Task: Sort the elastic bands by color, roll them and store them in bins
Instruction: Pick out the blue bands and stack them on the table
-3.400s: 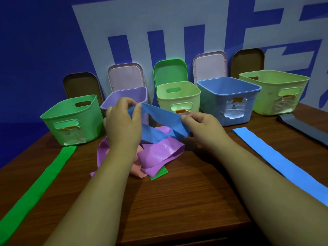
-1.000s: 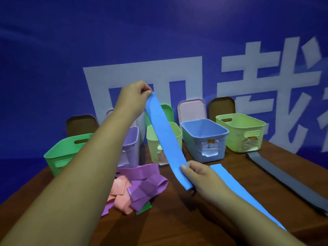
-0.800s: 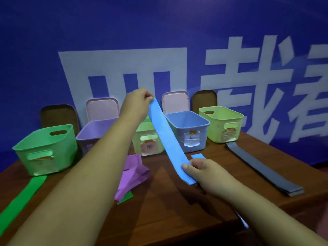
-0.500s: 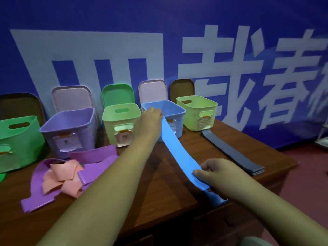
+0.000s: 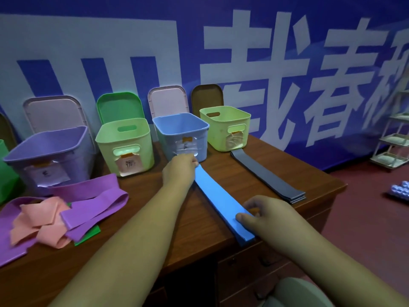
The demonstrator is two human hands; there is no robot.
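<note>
A blue elastic band (image 5: 218, 197) lies stretched flat on the wooden table (image 5: 155, 220), from just in front of the blue bin (image 5: 182, 135) to the table's front edge. My left hand (image 5: 179, 169) pinches its far end. My right hand (image 5: 263, 214) pinches its near end at the table edge. Another blue layer shows beneath it at the near end. A tangled heap of purple bands (image 5: 88, 201), pink bands (image 5: 38, 220) and a green scrap (image 5: 87, 237) sits at the left.
Purple bin (image 5: 47, 155), light green bin (image 5: 125, 146) and yellow-green bin (image 5: 225, 127) stand along the wall with lids leaning behind. Grey bands (image 5: 269, 179) lie stacked flat at the right. A green bin's edge (image 5: 3, 173) shows far left. A shelf cart (image 5: 394, 138) stands beyond the table.
Both hands brought the blue band down from the air and laid it flat on the table over the blue strip. The view swung to the right.
</note>
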